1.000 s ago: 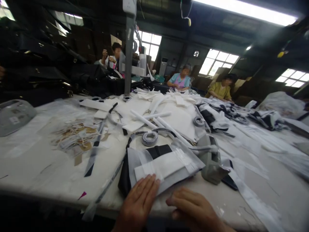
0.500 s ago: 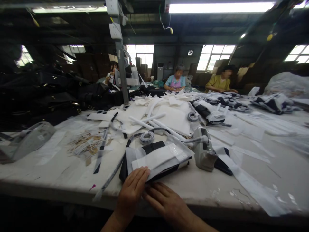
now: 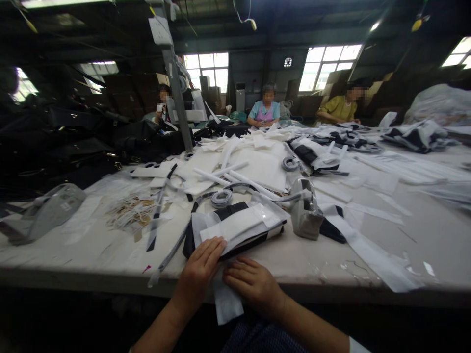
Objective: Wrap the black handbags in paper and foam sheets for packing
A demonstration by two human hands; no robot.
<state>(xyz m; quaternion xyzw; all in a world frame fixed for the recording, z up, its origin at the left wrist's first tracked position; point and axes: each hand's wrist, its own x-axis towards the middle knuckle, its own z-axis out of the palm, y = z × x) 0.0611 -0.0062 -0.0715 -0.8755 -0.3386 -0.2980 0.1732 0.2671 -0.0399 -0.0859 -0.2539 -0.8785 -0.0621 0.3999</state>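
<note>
A black bag [image 3: 253, 239], partly wrapped in white sheets [image 3: 235, 223], lies near the table's front edge. My left hand [image 3: 202, 262] is closed on its near left edge, fingers together over the white wrapping; the thumb is hidden. Just right of it, my right hand [image 3: 253, 282] is at the table edge below the bag, its fingers bent and pressed together on a white strip [image 3: 227, 299]. That strip hangs down over the edge between my hands. Where it ends under the bag is hidden.
A grey tape dispenser [image 3: 306, 211] stands right of the bag, another dispenser [image 3: 61, 211] far left. Behind lie a coiled roll [image 3: 221, 198], white tubes [image 3: 253, 185] and piled white sheets [image 3: 206, 169]. Black bags [image 3: 73, 142] heap at left. Several people sit across the table.
My right hand has shifted slightly right, away from the bag's edge, and the white strip now hangs over the table edge. My left hand stays on the bag. The view has tilted down.
</note>
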